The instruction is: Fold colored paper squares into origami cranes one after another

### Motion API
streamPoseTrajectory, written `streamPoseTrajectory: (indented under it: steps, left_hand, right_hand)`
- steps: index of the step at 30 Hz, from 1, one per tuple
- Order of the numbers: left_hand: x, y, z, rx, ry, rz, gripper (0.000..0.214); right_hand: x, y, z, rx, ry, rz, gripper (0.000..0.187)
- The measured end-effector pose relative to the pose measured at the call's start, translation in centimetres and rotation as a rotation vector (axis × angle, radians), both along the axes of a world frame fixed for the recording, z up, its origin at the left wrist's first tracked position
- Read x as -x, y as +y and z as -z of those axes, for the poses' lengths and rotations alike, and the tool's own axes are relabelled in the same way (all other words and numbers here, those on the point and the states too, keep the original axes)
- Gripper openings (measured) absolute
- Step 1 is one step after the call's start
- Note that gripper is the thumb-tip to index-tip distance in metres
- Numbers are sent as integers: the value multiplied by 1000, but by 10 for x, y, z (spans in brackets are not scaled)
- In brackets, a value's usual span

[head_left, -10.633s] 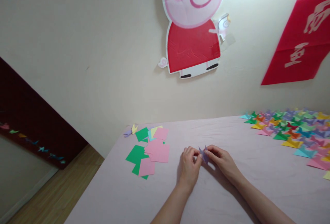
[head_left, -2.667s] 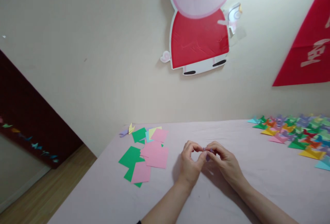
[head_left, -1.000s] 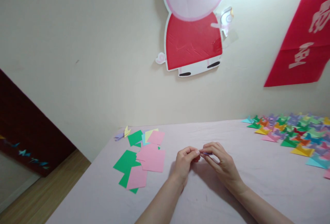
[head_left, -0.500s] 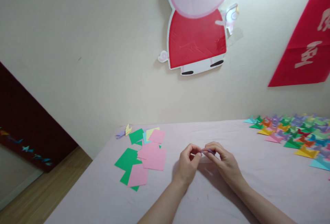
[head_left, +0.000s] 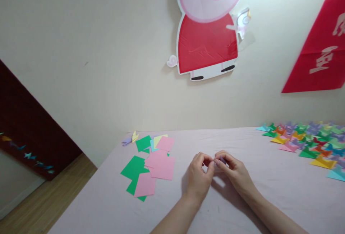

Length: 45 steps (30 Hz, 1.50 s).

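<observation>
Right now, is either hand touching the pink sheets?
No: the left hand and right hand are both right of the pink sheets, with cloth showing between.

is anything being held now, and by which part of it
A purple paper, pinched in the right hand, with the left hand at its left end. Which fold is gripped is hidden.

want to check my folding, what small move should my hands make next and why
Perhaps ease the left hand slightly aside while the right hand steadies the small purple paper. The hands crowd close around it and their fingers hide most of it, so its folds can't be judged from this view.
</observation>
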<state>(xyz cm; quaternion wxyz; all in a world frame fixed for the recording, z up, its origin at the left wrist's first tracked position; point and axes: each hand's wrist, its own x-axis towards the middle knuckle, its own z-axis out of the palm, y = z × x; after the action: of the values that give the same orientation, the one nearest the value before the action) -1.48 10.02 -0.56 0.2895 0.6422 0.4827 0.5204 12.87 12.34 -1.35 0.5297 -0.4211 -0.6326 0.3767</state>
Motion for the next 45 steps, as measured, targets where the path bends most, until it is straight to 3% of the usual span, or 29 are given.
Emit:
streamPoseTrajectory:
  steps: [5, 10, 17, 29, 35, 38, 42, 45]
  left_hand:
    - [-3, -3, 0, 58, 19, 24, 9]
    - [-3, -2, 1, 57, 7, -9, 12]
    - [-4, -1, 1, 44, -23, -9, 7]
    - [-2, 1, 4, -7, -65, -30, 9]
    - [14, 15, 8, 97, -252, -129, 40]
    - [18, 16, 7, 110, -251, -130, 56]
    - [3, 7, 3, 61, -142, 8, 21]
    - [-7, 2, 2, 72, -128, 3, 11]
  right_hand:
    - [3, -1, 1, 165, 75, 7, 34]
    - [3, 0, 0, 227, 149, 44, 39]
    - [5, -1, -1, 231, 146, -9, 41]
    - [2, -1, 0, 197, 179, 61, 40]
    - [3, -2, -2, 248, 214, 55, 40]
    - [3, -3, -3, 239, 217, 43, 40]
    - [2, -2, -3, 218, 236, 0, 36]
    - [3, -3, -2, 219, 238, -31, 34]
